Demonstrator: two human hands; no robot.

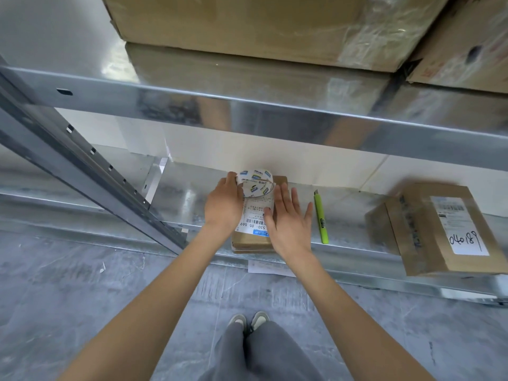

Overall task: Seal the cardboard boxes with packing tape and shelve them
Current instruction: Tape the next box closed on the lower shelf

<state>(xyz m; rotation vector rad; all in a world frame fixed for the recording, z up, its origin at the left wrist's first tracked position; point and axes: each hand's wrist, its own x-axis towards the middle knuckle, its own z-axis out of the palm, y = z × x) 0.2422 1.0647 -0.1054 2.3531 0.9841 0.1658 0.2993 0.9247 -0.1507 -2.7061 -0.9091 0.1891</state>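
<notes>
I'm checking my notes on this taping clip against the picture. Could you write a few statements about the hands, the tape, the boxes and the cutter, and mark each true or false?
1. The left hand holds the roll of tape over the small box. True.
2. The right hand is curled around the green cutter. False: the right hand lies flat with straight fingers on the small box, and the cutter lies untouched on the shelf beside it.
3. A second box with a handwritten number on its label sits on the same shelf, to the right of the cutter. True.
4. The small box stands on the floor. False: it rests on the low metal shelf.
5. The shelf above holds nothing. False: large cardboard boxes sit there.
</notes>
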